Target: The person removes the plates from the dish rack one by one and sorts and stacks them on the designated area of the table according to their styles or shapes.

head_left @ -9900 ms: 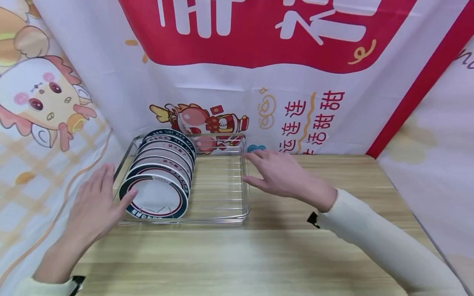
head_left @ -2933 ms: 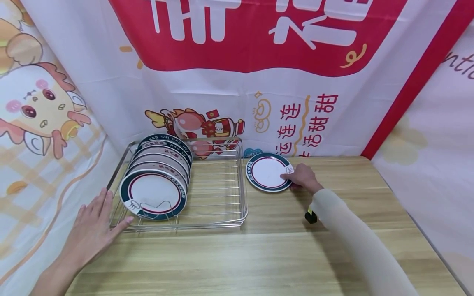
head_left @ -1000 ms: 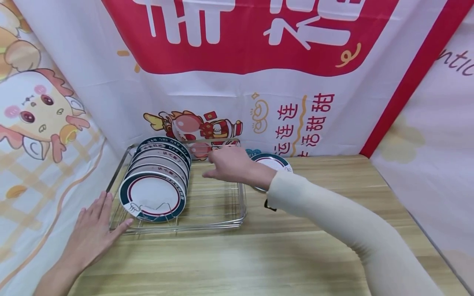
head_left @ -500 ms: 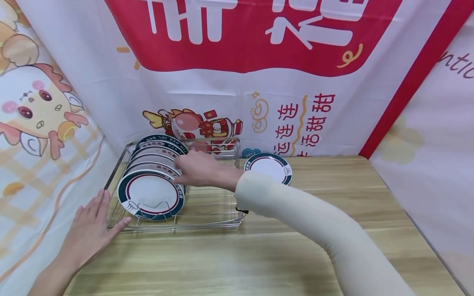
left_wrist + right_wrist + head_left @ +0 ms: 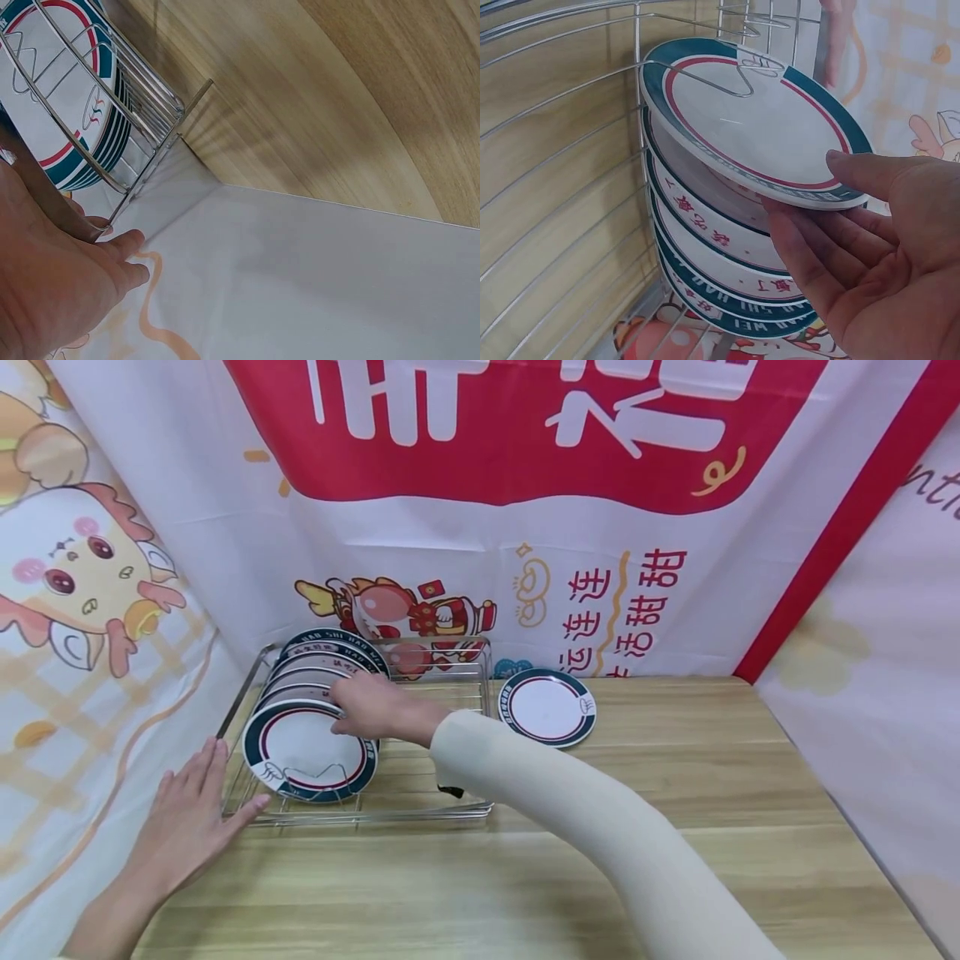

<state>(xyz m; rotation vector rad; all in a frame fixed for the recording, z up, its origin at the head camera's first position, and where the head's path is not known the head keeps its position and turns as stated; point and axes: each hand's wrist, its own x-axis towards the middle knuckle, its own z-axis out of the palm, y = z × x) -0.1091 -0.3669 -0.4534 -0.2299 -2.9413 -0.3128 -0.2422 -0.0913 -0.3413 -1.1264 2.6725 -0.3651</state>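
A wire dish rack (image 5: 427, 814) holds several white plates with dark green rims, standing on edge in a row on its left side. My right hand (image 5: 372, 706) pinches the upper right rim of the front plate (image 5: 303, 752). In the right wrist view, the thumb (image 5: 862, 172) lies on that plate's face and the fingers are behind its rim. My left hand (image 5: 183, 822) is beside the rack's left front corner, fingers extended; in the left wrist view its fingertips (image 5: 127, 244) touch or nearly touch the rack's side.
One green-rimmed plate (image 5: 546, 708) lies face up on the wooden table (image 5: 675, 827), just right of the rack. Printed cloth walls stand behind (image 5: 450, 527) and to the left (image 5: 90, 710) and right (image 5: 885, 652).
A plate has gone from the rack to the table at right, where my right hand let go. My right hand then moved left to the rack and took hold of the front plate.
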